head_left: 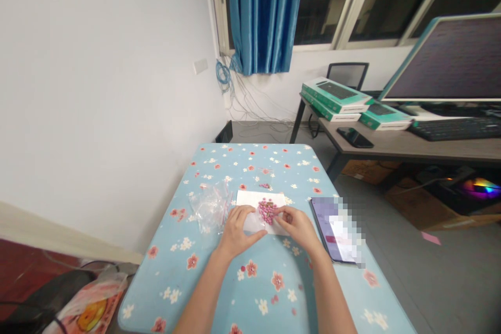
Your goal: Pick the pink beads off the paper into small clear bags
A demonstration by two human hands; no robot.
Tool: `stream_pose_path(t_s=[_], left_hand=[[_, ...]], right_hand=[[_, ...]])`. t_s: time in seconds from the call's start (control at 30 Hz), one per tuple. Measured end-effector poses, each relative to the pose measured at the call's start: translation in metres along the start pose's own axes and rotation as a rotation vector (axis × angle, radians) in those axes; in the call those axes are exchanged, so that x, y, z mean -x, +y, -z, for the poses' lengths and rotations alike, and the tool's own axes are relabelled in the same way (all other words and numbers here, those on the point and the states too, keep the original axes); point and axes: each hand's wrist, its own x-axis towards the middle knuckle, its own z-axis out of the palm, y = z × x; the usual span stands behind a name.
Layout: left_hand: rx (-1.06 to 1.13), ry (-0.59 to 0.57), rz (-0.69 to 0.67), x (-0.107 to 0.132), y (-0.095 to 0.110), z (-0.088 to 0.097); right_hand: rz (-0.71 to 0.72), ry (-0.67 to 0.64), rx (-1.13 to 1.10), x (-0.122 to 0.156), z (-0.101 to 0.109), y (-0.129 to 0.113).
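A small clear bag of pink beads (267,211) lies on a white sheet of paper (250,199) on the blue flowered table (219,282). My left hand (238,229) rests on the paper with its fingers curled on the bag's left edge. From the right, my right hand (298,224) pinches the same bag. A few loose pink beads (265,186) sit just beyond the paper.
A heap of empty clear zip bags (209,206) lies left of the paper. A phone (337,229) lies at the table's right edge. Beyond stands a desk (410,143) with green boxes (334,98), a keyboard and a monitor. A white wall is to the left.
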Motion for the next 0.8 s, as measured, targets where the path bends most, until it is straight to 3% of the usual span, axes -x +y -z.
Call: stream_pose_path(t_s=[0.17,0.8], left_hand=[[0.003,-0.001,0.006,0.000,0.000,0.001],[-0.005,0.001,-0.009,0.000,0.001,0.001]], right_hand=[[-0.015,-0.019,0.133,0.001,0.002,0.002],[-0.005,-0.050,0.185,-0.001,-0.007,0.001]])
